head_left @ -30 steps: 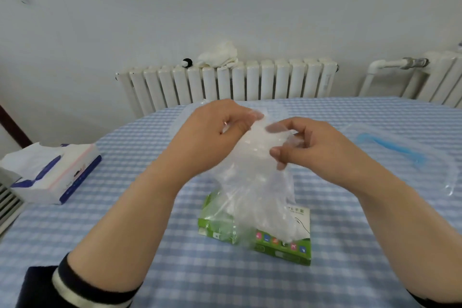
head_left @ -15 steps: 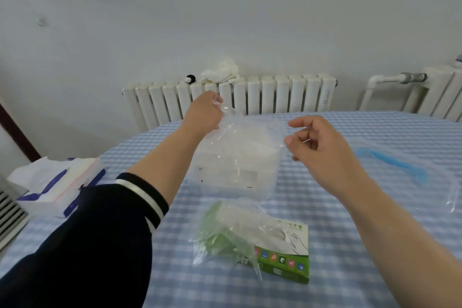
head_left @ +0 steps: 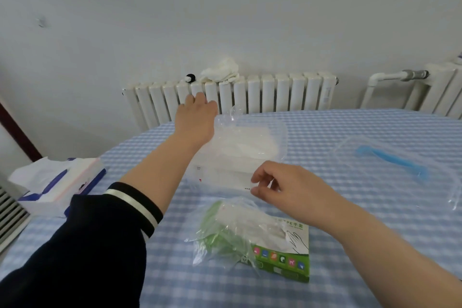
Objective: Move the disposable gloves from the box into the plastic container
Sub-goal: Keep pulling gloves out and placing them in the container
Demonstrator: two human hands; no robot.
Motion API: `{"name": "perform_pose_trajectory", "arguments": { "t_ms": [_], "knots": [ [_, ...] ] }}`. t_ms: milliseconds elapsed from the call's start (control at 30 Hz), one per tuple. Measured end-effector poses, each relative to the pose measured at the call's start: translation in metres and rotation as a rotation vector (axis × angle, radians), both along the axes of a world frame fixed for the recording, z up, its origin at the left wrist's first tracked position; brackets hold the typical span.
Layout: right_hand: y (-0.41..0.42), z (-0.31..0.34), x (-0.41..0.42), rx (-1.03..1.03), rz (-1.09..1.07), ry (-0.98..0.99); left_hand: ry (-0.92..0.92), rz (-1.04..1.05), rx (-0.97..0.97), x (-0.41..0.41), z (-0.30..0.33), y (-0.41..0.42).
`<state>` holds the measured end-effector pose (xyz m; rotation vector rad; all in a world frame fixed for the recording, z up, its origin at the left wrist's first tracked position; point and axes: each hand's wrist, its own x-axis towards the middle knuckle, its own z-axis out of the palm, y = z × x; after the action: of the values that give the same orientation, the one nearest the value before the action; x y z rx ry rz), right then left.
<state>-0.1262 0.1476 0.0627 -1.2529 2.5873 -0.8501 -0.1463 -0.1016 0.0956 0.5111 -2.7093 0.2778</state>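
A green glove box [head_left: 283,259] lies on the checked tablecloth in front of me, with a crumpled bunch of clear gloves [head_left: 225,227] spilling from its left end. Behind it stands the clear plastic container [head_left: 225,175], holding a whitish heap of gloves [head_left: 246,144]. My left hand [head_left: 197,119] reaches over the container's far left corner, seen from the back, and a glove edge stands up just to its right. My right hand [head_left: 287,187] hovers over the container's near rim with loosely curled fingers and holds nothing.
The container's clear lid [head_left: 390,161] with a blue seal lies at the right. A tissue pack [head_left: 57,182] sits at the table's left edge. Behind the table is a white radiator [head_left: 275,94] with a cloth [head_left: 220,72] on top.
My left hand carried a glove from above the box to the container and lowered it inside. My right hand let go and dropped towards the near rim.
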Motion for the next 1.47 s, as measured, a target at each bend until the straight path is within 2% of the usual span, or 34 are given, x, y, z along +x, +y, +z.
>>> {"name": "perform_pose_trajectory", "arguments": {
  "t_ms": [67, 133, 167, 200, 267, 467, 567, 734, 834, 934, 1001, 1067, 1134, 1201, 1301, 1401, 1468],
  "knots": [
    [-0.002, -0.001, 0.002, 0.018, 0.019, 0.009, -0.1, -0.094, 0.255, 0.007, 0.017, -0.001],
    [-0.004, -0.002, 0.005, 0.026, 0.041, 0.013, -0.352, -0.227, 0.582, 0.017, 0.031, -0.002],
    [-0.005, -0.002, 0.006, 0.028, 0.052, 0.009, -0.5, -0.27, 0.646, 0.022, 0.036, -0.001],
    [-0.006, -0.003, 0.008, 0.029, 0.064, 0.006, -0.623, -0.292, 0.632, 0.022, 0.038, -0.002],
    [-0.007, -0.004, 0.011, 0.034, 0.092, 0.005, -0.754, -0.304, 0.532, 0.013, 0.033, -0.004],
    [-0.012, -0.01, 0.013, 0.096, 0.156, 0.032, -0.957, -0.122, 0.479, -0.03, -0.012, 0.001],
    [-0.014, -0.015, 0.009, 0.127, 0.171, 0.029, -0.955, -0.057, 0.484, -0.03, -0.021, 0.009],
    [-0.014, -0.02, 0.007, 0.177, 0.194, -0.01, -0.843, -0.209, 0.427, -0.013, 0.014, 0.007],
    [-0.015, -0.024, 0.008, 0.182, 0.17, -0.051, -0.635, -0.237, 0.473, 0.008, 0.039, 0.009],
    [-0.018, -0.031, 0.008, 0.241, 0.154, -0.069, -0.319, -0.291, 0.472, 0.026, 0.045, 0.017],
    [-0.021, -0.035, 0.008, 0.273, 0.161, -0.055, -0.13, -0.34, 0.544, 0.037, 0.039, 0.026],
    [-0.023, -0.037, 0.008, 0.229, 0.152, -0.054, -0.056, -0.407, 0.653, 0.049, 0.034, 0.036],
    [-0.023, -0.035, 0.006, 0.126, 0.121, -0.081, -0.106, -0.478, 0.784, 0.059, 0.031, 0.042],
    [-0.022, -0.033, 0.002, 0.006, 0.068, -0.105, -0.242, -0.528, 0.889, 0.07, 0.029, 0.045],
    [-0.02, -0.027, 0.001, -0.113, 0.066, -0.158, -0.414, -0.571, 0.898, 0.082, 0.024, 0.041],
    [-0.016, -0.021, 0.013, 0.02, 0.234, -0.287, -0.408, -0.579, 0.911, 0.087, 0.022, 0.04],
    [-0.019, -0.028, 0.024, 0.194, 0.321, -0.178, -0.413, -0.588, 0.919, 0.089, 0.02, 0.041]
  ]
}}
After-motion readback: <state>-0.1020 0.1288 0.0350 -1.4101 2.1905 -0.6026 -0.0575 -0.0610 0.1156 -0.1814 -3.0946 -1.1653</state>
